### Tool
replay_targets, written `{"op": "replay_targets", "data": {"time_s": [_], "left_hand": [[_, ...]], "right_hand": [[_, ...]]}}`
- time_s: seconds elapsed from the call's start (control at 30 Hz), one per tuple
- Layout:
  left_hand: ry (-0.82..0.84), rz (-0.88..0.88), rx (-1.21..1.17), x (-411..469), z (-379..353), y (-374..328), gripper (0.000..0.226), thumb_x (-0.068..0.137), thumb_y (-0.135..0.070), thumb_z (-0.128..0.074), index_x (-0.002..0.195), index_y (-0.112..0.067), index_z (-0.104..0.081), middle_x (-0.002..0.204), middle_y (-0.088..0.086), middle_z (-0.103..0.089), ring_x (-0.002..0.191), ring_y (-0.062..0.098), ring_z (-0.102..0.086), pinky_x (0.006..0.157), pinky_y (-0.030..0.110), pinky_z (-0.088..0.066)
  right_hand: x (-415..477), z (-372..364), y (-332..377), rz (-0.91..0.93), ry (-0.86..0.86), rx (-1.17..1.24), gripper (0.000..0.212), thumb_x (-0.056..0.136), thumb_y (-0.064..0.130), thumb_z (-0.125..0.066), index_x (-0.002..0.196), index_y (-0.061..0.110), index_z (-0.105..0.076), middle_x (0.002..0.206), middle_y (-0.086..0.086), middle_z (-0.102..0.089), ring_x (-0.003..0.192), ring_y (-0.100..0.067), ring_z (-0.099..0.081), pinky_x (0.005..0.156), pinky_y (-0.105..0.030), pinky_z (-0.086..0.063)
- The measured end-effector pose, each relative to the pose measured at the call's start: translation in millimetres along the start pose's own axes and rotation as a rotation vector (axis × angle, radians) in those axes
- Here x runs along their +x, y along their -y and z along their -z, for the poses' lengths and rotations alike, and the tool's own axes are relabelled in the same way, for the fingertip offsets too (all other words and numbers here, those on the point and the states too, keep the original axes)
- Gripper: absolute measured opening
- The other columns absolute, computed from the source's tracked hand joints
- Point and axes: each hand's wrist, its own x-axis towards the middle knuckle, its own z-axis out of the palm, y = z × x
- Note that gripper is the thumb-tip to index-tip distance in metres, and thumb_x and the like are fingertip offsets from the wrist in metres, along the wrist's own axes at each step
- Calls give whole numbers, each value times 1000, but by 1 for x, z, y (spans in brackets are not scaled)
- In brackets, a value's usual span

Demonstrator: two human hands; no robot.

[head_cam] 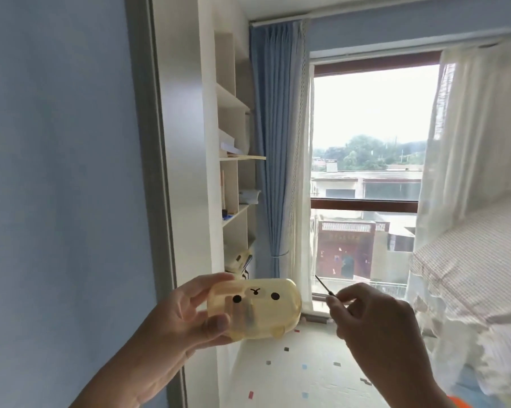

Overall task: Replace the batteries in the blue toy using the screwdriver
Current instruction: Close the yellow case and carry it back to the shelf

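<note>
**Toy in left, screwdriver in right**

Left hand (172,325) wrapped around yellow see-through toy (255,309), face side up. Right hand (378,325) pinching thin screwdriver (322,285), tip up-left, just right of toy, not touching.

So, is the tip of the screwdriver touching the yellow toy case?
Apart. The head view shows the screwdriver in the right hand, with window background visible between its tip and the yellow toy case held by the left hand.
</note>
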Motion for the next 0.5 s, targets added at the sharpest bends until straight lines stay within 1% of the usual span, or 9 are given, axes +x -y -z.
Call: {"op": "replay_targets", "data": {"time_s": [0.1, 0.23, 0.3, 0.4, 0.5], "left_hand": [[41, 22, -20, 42, -9, 11, 83, 51, -19, -96, 127, -9, -64, 128, 20, -65, 116, 41, -65, 88, 55, -58], [85, 43, -12, 103, -9, 27, 78, 52, -15, -94, 124, -9, -67, 125, 20, -66, 112, 41, -67, 83, 53, -59], [119, 47, -27, 137, -5, 37, 78, 52, -13, -95, 124, -8, -67, 126, 22, -65, 112, 42, -67, 82, 52, -60], [158, 40, -18, 191, 3, 53, 81, 54, -19, -97, 128, -10, -65, 130, 20, -63, 116, 43, -65, 87, 54, -58], [183, 57, -11, 245, 16, 63, 80, 54, -21, -98, 127, -13, -66, 130, 19, -64, 117, 41, -65, 89, 58, -55]], "right_hand": [[28, -3, -28, -33, -22, -17, 15, 80, 43, -73, 73, 31, -70, 45, 14, -66, 52, -3, -67, 68, -32, -57], [69, -24, -54, -71, -53, -23, 17, 79, 43, -74, 71, 29, -69, 47, 12, -68, 58, -7, -70, 70, -33, -57], [90, -40, -67, -86, -79, -35, 17, 79, 45, -73, 72, 30, -69, 48, 11, -68, 55, -6, -69, 69, -32, -58], [124, -64, -82, -97, -108, -57, 18, 80, 46, -72, 76, 29, -71, 52, 12, -69, 51, -2, -68, 65, -29, -59], [164, -90, -94, -108, -145, -84, 16, 80, 43, -73, 75, 28, -71, 52, 12, -70, 53, -1, -69, 64, -30, -59]]}}
